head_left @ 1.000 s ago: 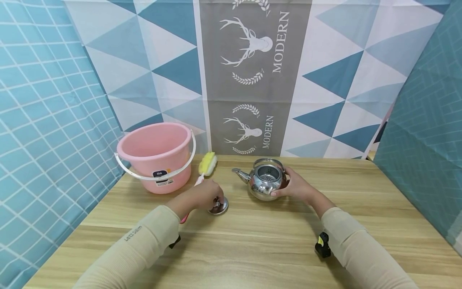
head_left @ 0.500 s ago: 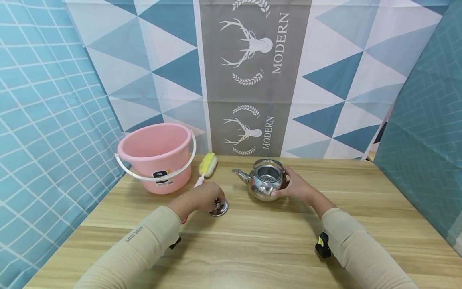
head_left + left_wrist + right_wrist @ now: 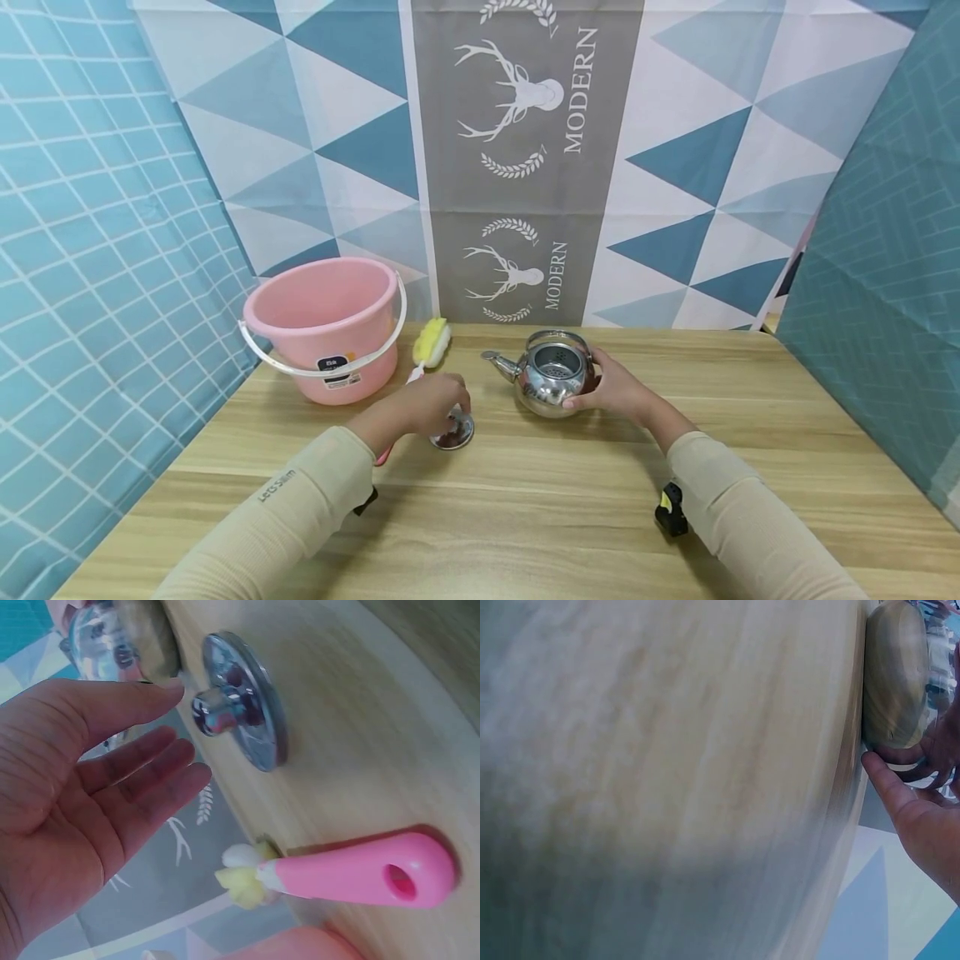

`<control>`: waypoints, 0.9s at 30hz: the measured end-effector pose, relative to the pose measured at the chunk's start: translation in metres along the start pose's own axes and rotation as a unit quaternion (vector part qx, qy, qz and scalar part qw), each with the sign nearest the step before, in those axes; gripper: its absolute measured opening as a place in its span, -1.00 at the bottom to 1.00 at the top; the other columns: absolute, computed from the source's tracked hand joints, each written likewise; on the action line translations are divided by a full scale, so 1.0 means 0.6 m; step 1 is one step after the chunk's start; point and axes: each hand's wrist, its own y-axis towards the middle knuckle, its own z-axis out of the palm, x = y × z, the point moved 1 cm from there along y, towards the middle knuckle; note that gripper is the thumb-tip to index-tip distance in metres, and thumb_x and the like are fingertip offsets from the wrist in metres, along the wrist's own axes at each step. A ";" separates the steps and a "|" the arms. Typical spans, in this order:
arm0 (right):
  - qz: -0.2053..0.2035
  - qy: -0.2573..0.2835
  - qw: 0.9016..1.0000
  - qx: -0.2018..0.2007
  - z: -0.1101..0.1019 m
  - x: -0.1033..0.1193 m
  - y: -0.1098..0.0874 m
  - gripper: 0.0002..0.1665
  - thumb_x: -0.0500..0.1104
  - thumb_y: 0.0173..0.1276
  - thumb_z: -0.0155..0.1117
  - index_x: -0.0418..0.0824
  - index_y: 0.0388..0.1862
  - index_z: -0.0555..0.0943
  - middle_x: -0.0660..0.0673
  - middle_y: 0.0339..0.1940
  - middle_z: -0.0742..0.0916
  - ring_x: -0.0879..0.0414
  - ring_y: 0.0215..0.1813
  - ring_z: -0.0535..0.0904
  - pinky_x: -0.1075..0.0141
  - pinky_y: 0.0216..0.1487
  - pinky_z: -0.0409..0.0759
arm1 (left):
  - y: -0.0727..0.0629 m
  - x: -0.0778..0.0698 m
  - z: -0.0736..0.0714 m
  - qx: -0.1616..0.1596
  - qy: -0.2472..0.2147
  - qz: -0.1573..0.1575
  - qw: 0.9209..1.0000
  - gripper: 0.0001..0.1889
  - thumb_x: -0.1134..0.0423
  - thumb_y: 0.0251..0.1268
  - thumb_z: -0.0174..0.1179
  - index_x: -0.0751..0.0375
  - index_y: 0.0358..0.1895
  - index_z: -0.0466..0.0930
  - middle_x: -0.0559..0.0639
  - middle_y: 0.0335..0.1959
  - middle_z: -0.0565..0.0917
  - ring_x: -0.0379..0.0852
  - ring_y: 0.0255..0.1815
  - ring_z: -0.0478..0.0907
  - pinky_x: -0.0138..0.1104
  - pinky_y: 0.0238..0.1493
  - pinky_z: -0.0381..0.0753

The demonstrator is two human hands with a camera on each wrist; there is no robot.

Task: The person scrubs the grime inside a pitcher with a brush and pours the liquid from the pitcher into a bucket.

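Note:
A shiny metal teapot [image 3: 546, 392] stands uncovered on the table, its spout pointing left and a perforated strainer showing in its mouth. My right hand [image 3: 621, 387] holds the pot's right side, thumb low at the front and fingers partly hidden behind. Left of the pot, the round metal lid [image 3: 459, 435] lies flat with its knob [image 3: 214, 712] up. My left hand [image 3: 433, 403] hovers over the lid. In the left wrist view its fingers are loosely extended and spread from the thumb, with a gap between the fingertips and the knob.
A cleaning brush with a yellow-and-white sponge head [image 3: 432, 342] and pink handle [image 3: 345, 879] lies beside the lid, partly behind my left forearm. A pink bucket [image 3: 360, 342] with a white handle stands at the back left. Patterned cloth [image 3: 517, 183] hangs behind the wooden table [image 3: 525, 517].
My left fingers have let go of the lid's knob and risen slightly, and the lid stays on the table. The right hand and teapot have not moved.

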 end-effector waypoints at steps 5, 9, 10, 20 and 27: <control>-0.003 -0.005 1.000 0.000 0.000 0.000 0.000 0.38 -0.10 -0.06 0.66 -0.27 0.57 -0.07 -0.35 0.41 0.32 -0.35 0.38 0.29 -0.16 0.35 0.23 | 0.005 -0.015 -0.015 -0.014 -0.010 0.012 1.000 -0.77 0.43 -0.04 0.40 0.23 -0.23 0.71 0.03 -0.23 0.61 -0.04 -0.21 0.57 -0.21 -0.12 0.58; -0.005 -0.006 1.000 0.001 -0.001 -0.001 0.000 0.37 -0.10 -0.05 0.66 -0.26 0.56 -0.05 -0.34 0.41 0.33 -0.33 0.40 0.26 -0.16 0.36 0.22 | 0.016 -0.028 -0.025 -0.020 -0.009 0.025 0.999 -0.76 0.39 0.02 0.42 0.22 -0.18 0.71 0.04 -0.17 0.60 -0.05 -0.18 0.57 -0.23 -0.08 0.58; -0.005 -0.006 1.000 0.001 -0.001 0.000 -0.001 0.37 -0.10 -0.05 0.65 -0.26 0.56 -0.05 -0.34 0.41 0.33 -0.33 0.40 0.26 -0.16 0.36 0.22 | 0.019 -0.031 -0.028 -0.022 -0.005 0.028 0.999 -0.76 0.39 0.03 0.42 0.21 -0.17 0.70 0.04 -0.17 0.60 -0.06 -0.17 0.57 -0.24 -0.07 0.58; -0.008 -0.010 1.000 0.001 -0.001 0.000 -0.002 0.36 -0.10 -0.04 0.65 -0.26 0.56 -0.05 -0.34 0.38 0.36 -0.34 0.34 0.33 -0.16 0.34 0.26 | 0.045 -0.065 -0.048 -0.061 0.005 0.077 0.995 -0.72 0.40 0.04 0.39 0.19 -0.12 0.69 0.03 -0.11 0.61 -0.05 -0.04 0.56 -0.25 0.05 0.55; -0.016 -0.014 1.000 0.003 -0.002 0.002 -0.001 0.33 -0.10 -0.03 0.64 -0.26 0.56 -0.02 -0.34 0.40 0.35 -0.33 0.37 0.30 -0.17 0.33 0.26 | 0.071 -0.078 -0.054 -0.080 -0.002 0.100 0.992 -0.73 0.45 0.02 0.35 0.23 -0.14 0.69 0.02 -0.16 0.61 -0.08 -0.14 0.58 -0.28 -0.02 0.56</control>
